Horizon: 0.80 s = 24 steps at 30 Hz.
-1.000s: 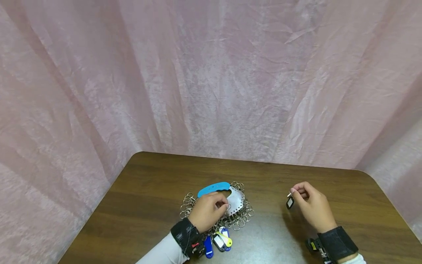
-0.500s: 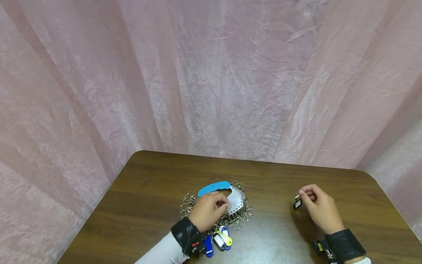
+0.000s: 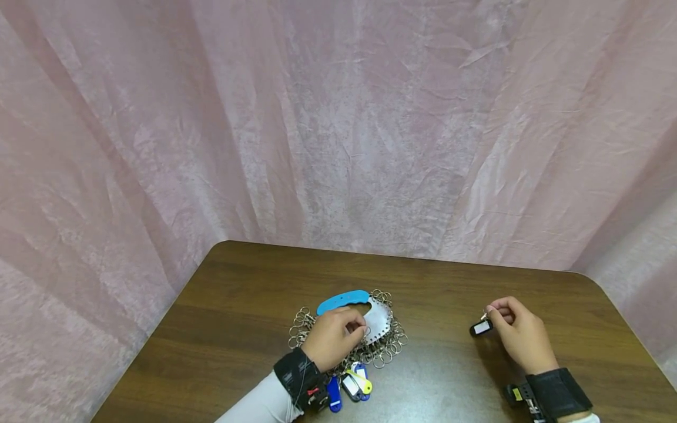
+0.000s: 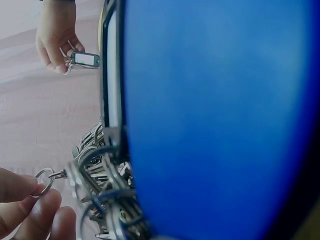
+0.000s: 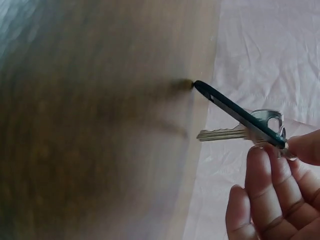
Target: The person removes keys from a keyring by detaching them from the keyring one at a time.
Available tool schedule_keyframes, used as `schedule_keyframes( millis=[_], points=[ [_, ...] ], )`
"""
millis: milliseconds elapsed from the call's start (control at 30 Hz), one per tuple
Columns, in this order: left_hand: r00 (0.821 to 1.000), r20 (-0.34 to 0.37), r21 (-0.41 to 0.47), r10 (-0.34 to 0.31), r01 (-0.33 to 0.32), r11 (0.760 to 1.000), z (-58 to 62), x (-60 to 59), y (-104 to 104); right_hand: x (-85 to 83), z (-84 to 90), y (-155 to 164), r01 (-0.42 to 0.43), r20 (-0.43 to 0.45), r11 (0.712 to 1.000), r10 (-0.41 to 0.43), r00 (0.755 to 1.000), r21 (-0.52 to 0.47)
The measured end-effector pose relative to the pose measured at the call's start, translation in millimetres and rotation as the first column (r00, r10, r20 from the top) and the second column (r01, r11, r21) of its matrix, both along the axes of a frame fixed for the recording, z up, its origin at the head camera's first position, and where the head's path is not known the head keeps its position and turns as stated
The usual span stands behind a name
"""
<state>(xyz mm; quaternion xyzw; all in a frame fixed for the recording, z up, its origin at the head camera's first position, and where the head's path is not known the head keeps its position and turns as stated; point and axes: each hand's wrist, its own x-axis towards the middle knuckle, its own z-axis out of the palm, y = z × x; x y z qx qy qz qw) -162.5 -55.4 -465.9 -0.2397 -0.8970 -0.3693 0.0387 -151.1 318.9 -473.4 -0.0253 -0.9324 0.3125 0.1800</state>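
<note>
My left hand [image 3: 335, 336] lies over a large key ring with a white toothed plate [image 3: 378, 322] and a bright blue handle [image 3: 344, 302]. In the left wrist view, its thumb and fingers pinch one small metal ring [image 4: 44, 183], linked to a bunch of rings [image 4: 112, 195]. Off to the right, raised over the table, my right hand [image 3: 520, 341] pinches a ring bearing a black key tag [image 3: 481, 328] with a white label. A silver key [image 5: 220, 134] hangs with that tag in the right wrist view. The left hand covers part of the plate.
Beside my left wrist lie a blue key tag [image 3: 334, 395], a dark tag with a white label [image 3: 351, 386] and a yellow tag [image 3: 366, 385]. A blue surface [image 4: 215, 120] close to the camera fills much of the left wrist view. Pink curtain [image 3: 338, 129] hangs behind the wooden table [image 3: 254, 282].
My right hand has moved right and slightly nearer with the key tag, which has swung from hanging steeply to lying more level. My left hand stays put.
</note>
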Motion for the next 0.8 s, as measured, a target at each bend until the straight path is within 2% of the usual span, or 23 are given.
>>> schedule_keyframes(
  millis=[433, 800],
  points=[
    [1.0, -0.012, -0.012, 0.003, -0.003, 1.0, -2.2, -0.6, 0, 2.1, 0.2, 11, 0.002, 0.158, 0.999, -0.008, 0.987, 0.035],
    [1.0, 0.0, -0.013, 0.002, -0.002, 1.0, -2.5, -2.1, 0, 3.5, -0.2, 18, -0.01, 0.242, 1.0, 0.004, 0.97, 0.025]
  ],
)
